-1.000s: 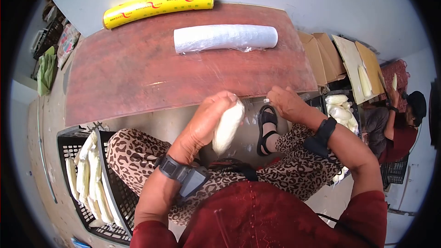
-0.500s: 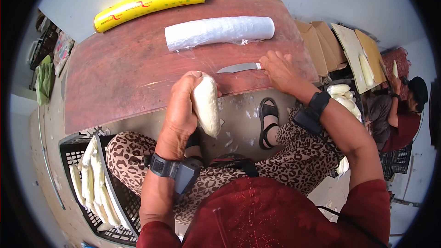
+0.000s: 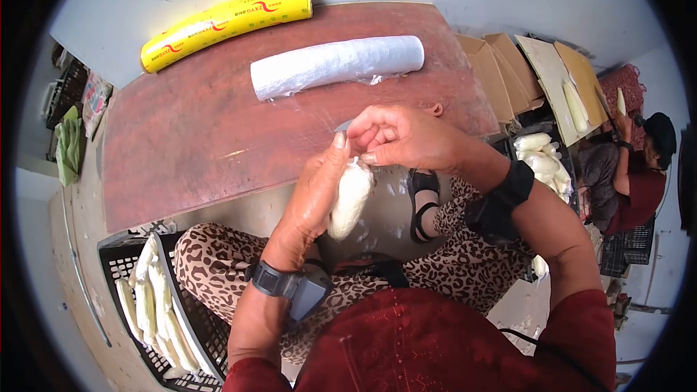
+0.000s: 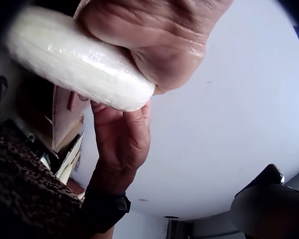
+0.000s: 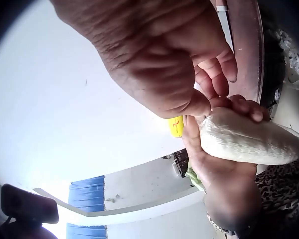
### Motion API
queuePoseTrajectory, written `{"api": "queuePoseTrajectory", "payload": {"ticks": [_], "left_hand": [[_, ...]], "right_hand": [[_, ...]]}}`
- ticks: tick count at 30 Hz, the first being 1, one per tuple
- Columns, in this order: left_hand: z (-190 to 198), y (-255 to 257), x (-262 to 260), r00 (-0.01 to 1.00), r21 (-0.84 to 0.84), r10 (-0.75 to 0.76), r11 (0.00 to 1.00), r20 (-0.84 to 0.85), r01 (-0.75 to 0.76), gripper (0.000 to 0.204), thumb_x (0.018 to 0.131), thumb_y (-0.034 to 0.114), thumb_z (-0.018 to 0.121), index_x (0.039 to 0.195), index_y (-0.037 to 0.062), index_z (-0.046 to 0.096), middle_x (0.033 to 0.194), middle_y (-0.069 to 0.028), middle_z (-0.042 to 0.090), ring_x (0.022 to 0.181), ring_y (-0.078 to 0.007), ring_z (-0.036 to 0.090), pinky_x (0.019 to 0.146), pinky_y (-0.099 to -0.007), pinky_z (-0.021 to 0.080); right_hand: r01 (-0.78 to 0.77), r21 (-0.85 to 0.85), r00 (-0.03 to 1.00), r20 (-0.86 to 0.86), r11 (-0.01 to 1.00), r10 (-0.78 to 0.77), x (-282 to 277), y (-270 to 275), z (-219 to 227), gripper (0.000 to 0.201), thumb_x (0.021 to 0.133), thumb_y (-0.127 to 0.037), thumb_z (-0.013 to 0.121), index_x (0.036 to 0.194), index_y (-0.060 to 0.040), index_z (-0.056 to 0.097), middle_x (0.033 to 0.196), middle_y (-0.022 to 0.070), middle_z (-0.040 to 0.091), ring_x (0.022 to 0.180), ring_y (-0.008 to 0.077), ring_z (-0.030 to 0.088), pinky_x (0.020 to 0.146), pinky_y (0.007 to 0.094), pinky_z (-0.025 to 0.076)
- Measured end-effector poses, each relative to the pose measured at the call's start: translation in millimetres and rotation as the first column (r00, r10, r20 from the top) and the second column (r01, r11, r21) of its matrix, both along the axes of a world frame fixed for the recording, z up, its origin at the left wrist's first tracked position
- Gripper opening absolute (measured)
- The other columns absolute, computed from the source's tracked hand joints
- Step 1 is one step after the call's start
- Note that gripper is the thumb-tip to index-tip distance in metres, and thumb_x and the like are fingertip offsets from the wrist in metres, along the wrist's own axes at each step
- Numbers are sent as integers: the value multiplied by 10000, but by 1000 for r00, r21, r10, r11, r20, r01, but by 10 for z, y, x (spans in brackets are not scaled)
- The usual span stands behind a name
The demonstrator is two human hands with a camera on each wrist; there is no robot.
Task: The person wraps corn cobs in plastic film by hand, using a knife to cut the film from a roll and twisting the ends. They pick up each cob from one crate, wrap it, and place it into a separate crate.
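Note:
A pale, thick vegetable wrapped in clear film (image 3: 351, 202) is gripped by my left hand (image 3: 317, 192) in front of the table edge. It hangs with its narrower end down, and the film shines on it in the left wrist view. My right hand (image 3: 414, 139) is at the upper end, its fingers half bent and apart, thumb tip right at the wrapped end. Behind that hand a knife (image 3: 435, 109) lies on the table, mostly hidden; its handle end and part of its blade show.
A white film roll (image 3: 337, 65) and a yellow-wrapped roll (image 3: 229, 25) lie on the reddish table (image 3: 181, 145). Pale vegetables fill a black crate (image 3: 109, 254) at left; wrapped ones (image 3: 541, 160) are piled at right. Cardboard boxes (image 3: 494, 76) and another person (image 3: 628, 189) are further right.
The right hand first set the knife down on the table, then came left to the upper end of the wrapped vegetable. The left hand keeps its grip and has moved slightly right.

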State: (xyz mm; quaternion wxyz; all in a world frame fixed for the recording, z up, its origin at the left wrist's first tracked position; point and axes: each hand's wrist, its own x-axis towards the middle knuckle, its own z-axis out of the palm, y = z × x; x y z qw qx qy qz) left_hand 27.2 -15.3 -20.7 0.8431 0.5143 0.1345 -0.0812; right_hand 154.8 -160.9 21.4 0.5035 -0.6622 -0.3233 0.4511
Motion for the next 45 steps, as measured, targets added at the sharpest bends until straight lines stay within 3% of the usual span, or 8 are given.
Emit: {"api": "queuePoseTrajectory", "payload": {"ticks": [9, 15, 24, 30, 34, 39, 43, 45], "left_hand": [[-44, -12, 14, 999, 28, -10, 1000, -36, 11, 756, 947, 667, 268, 1097, -6, 578, 812, -103, 633, 693, -178, 638, 613, -304, 534], [-46, -31, 16, 999, 46, -30, 998, -19, 31, 756, 943, 675, 266, 1089, 7, 590, 810, -101, 636, 697, -185, 643, 613, -305, 538], [-68, -26, -24, 973, 434, -4, 895, 230, -99, 453, 987, 445, 493, 850, 29, 607, 739, 0, 576, 690, -60, 483, 599, -230, 398], [-54, -19, -6, 993, 81, 83, 993, 90, -90, 348, 971, 371, 558, 867, 41, 599, 768, 3, 593, 668, -69, 503, 582, -242, 413], [47, -14, 35, 986, -91, 154, 985, 65, -148, 421, 957, 405, 488, 954, 1, 603, 821, -115, 643, 707, -190, 610, 651, -307, 497], [8, 198, 51, 963, -588, 265, 772, -46, -241, 330, 928, 341, 446, 873, 48, 586, 800, -139, 621, 743, -294, 602, 719, -418, 507], [16, 301, 26, 922, -656, 365, 666, -127, -354, 278, 897, 280, 454, 831, 52, 598, 809, -142, 612, 810, -308, 584, 778, -420, 497], [32, 307, 10, 910, -660, 386, 647, -150, -382, 279, 896, 276, 452, 830, 47, 597, 814, -145, 609, 814, -308, 579, 787, -424, 493]], "right_hand": [[-82, 81, 992, 104, 993, 73, -52, 40, 64, 207, 831, -49, 638, 1021, 26, 605, 907, 95, 654, 826, 117, 619, 726, 264, 510], [-101, -80, 975, 192, 992, 115, -107, 40, 106, 33, 885, -53, 615, 899, -25, 604, 847, -9, 594, 807, 47, 524, 707, 219, 429], [11, -181, 953, -296, 983, -65, -45, 26, 43, 144, 817, -118, 700, 908, -41, 619, 822, 8, 605, 736, 65, 537, 596, 209, 397], [158, -55, 957, -238, 986, -167, -142, 88, -89, 181, 804, -79, 654, 972, -13, 655, 790, 30, 623, 674, 93, 555, 548, 214, 396], [195, 32, 965, -183, 980, -186, -168, 117, -11, 212, 848, -103, 637, 1023, 17, 634, 851, 61, 646, 705, 87, 568, 581, 220, 428], [141, 3, 966, -218, 990, -137, -160, 98, 116, 344, 928, -203, 622, 1170, 32, 558, 999, 48, 620, 867, 84, 553, 743, 221, 450], [-64, -32, 986, -154, 997, 59, -182, 77, -11, 492, 898, -279, 671, 1222, 57, 513, 1140, 134, 601, 1044, 178, 582, 933, 299, 459], [-137, -64, 984, -126, 988, 128, -247, 83, -47, 534, 868, -311, 697, 1171, 97, 533, 1051, 154, 634, 974, 180, 599, 846, 299, 476]]}}
